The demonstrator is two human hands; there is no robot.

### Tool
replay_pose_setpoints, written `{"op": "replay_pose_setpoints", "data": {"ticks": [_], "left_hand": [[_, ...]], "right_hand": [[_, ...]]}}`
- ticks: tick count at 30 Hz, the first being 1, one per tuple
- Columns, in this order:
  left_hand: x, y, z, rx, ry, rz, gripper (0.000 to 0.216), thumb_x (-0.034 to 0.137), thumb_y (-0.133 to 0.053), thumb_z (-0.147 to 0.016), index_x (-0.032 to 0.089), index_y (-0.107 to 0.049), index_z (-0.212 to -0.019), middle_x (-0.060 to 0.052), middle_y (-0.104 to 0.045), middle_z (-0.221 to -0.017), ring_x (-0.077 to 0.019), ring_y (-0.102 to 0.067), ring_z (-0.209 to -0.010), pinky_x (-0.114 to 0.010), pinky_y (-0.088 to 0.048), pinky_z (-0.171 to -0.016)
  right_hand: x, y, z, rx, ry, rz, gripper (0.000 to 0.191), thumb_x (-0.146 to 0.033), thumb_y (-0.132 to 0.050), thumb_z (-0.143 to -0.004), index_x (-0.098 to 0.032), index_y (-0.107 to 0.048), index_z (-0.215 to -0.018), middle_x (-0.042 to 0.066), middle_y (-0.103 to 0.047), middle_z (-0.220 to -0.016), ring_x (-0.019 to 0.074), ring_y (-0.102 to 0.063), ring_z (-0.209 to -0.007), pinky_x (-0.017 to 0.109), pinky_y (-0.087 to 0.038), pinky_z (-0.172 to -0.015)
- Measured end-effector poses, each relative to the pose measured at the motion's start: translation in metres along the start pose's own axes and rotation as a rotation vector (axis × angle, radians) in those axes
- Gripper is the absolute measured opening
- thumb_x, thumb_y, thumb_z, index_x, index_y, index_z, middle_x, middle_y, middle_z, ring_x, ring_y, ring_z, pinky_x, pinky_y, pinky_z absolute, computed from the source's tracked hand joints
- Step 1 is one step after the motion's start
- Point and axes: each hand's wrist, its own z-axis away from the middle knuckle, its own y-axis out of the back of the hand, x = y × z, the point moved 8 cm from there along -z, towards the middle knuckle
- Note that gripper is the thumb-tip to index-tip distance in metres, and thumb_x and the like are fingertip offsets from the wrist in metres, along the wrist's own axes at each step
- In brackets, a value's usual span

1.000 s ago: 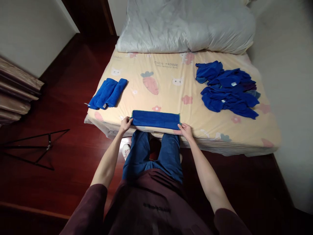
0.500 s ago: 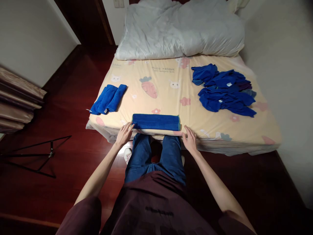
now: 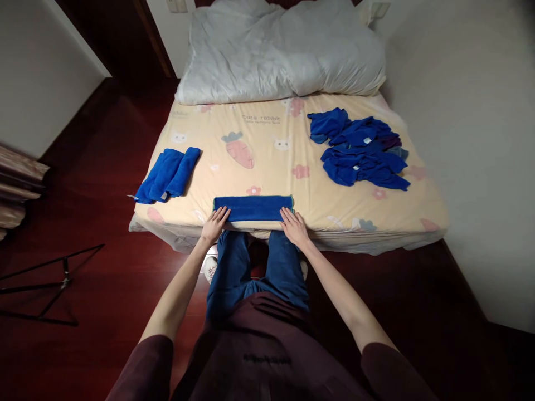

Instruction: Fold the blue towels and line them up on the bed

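A blue towel [image 3: 254, 209] with a green-edged hem lies folded into a long flat strip near the bed's front edge. My left hand [image 3: 215, 224] rests its outstretched fingers on the strip's left end. On the right end lie the fingers of my right hand [image 3: 294, 225], also spread flat. Neither hand grips the cloth. Several folded blue towels [image 3: 169, 174] sit together at the bed's left side. A crumpled heap of blue cloths [image 3: 361, 147], with small white labels showing, is on the right side.
The bed [image 3: 267, 167] has a yellow sheet with carrot and rabbit prints. A bunched pale grey quilt [image 3: 280, 55] covers its far end. To the left, a black tripod's legs [image 3: 62, 284] stand on the dark red floor, with a curtain [image 3: 20, 184] beyond. A wall [image 3: 468, 139] runs along the right.
My right hand has moved left onto the strip's right end, and my left hand has come onto its left end. The whole view has shifted slightly to the right.
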Motion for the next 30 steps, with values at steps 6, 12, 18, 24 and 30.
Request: {"op": "replay_pose_setpoints", "data": {"ticks": [6, 12, 18, 24, 30], "left_hand": [[0.001, 0.006, -0.009, -0.016, 0.054, -0.009, 0.068, 0.003, -0.034, -0.088, 0.017, -0.045, -0.153, -0.014, -0.042, -0.158, -0.0290, -0.036, -0.148, -0.049, -0.028, -0.123], [-0.001, 0.011, -0.012, -0.028, 0.064, -0.010, 0.063, 0.007, -0.035, -0.091, 0.019, -0.049, -0.151, -0.015, -0.046, -0.154, -0.0315, -0.042, -0.145, -0.052, -0.031, -0.120], [0.002, 0.006, 0.020, -0.076, -0.048, -0.090, 0.064, 0.006, -0.035, -0.092, 0.019, -0.043, -0.154, -0.013, -0.042, -0.158, -0.0257, -0.039, -0.147, -0.046, -0.028, -0.123], [-0.008, 0.007, 0.023, -0.027, -0.013, -0.024, 0.063, 0.005, -0.036, -0.091, 0.022, -0.048, -0.150, -0.009, -0.048, -0.154, -0.0224, -0.046, -0.143, -0.046, -0.032, -0.121], [-0.034, 0.014, 0.018, 0.079, 0.066, 0.273, 0.056, 0.007, -0.043, -0.085, 0.020, -0.063, -0.136, -0.006, -0.063, -0.139, -0.0206, -0.059, -0.130, -0.039, -0.044, -0.115]], "right_hand": [[0.003, 0.004, -0.019, -0.037, 0.018, 0.018, 0.058, -0.013, -0.042, -0.093, -0.012, -0.045, -0.152, 0.016, -0.050, -0.151, 0.0312, -0.048, -0.140, 0.055, -0.033, -0.115], [0.012, 0.003, -0.024, -0.125, 0.039, 0.013, 0.057, -0.010, -0.047, -0.090, -0.012, -0.052, -0.147, 0.015, -0.052, -0.150, 0.0331, -0.048, -0.139, 0.055, -0.036, -0.113], [0.011, 0.004, 0.013, -0.096, 0.245, -0.059, 0.062, 0.000, -0.040, -0.089, -0.015, -0.051, -0.148, 0.011, -0.054, -0.149, 0.0237, -0.041, -0.147, 0.053, -0.028, -0.123], [0.021, 0.006, 0.018, -0.028, 0.192, -0.165, 0.061, -0.003, -0.045, -0.089, -0.021, -0.053, -0.146, 0.008, -0.058, -0.146, 0.0230, -0.053, -0.138, 0.052, -0.035, -0.117], [0.036, 0.012, 0.012, 0.027, 0.027, -0.374, 0.053, -0.006, -0.050, -0.087, -0.026, -0.063, -0.135, 0.005, -0.065, -0.139, 0.0219, -0.059, -0.131, 0.047, -0.041, -0.111]]}}
